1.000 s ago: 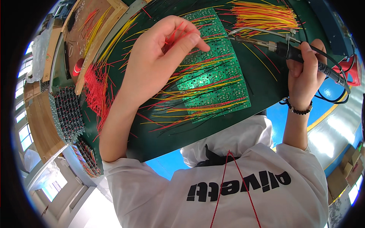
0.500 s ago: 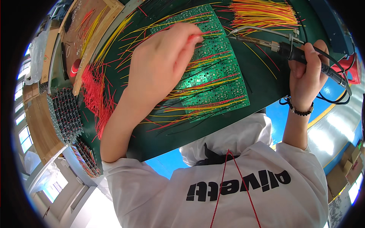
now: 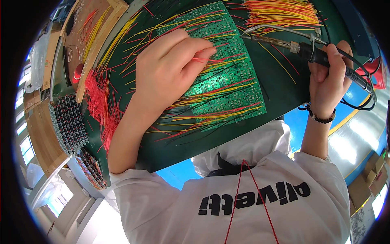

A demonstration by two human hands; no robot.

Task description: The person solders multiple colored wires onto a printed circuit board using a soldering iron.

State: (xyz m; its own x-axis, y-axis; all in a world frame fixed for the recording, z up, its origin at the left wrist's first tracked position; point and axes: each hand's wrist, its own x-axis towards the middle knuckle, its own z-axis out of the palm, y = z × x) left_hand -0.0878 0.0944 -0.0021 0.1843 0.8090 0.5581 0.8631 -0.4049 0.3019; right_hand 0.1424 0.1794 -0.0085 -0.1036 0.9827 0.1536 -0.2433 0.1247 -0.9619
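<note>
A green circuit board panel [image 3: 221, 90] lies on the table, with rows of red, yellow and black wires running off its left side. Over its left part is my left hand [image 3: 164, 71], thumb and forefinger pinched on a thin red wire [image 3: 200, 59]. My right hand [image 3: 330, 79] grips the black handle of a soldering iron [image 3: 315, 56]. A bent metal tube [image 3: 276, 29] is clamped to the iron. Both the tube's end and the iron's tip point left, just beyond the board's right edge. My left hand covers part of the board and some wires.
A thick bundle of yellow and red wires [image 3: 280, 14] lies at the far right of the board. Loose red wires [image 3: 99, 99] pile up at the left, beside a wood-framed tray [image 3: 99, 44]. Stacked boards [image 3: 69, 122] stand farther left. A black cable [image 3: 361, 67] trails from the iron.
My left hand has come slightly nearer to me, and the red wire in its pinch now shows. The board has shifted very slightly left and away. My right hand and the iron stay nearly still.
</note>
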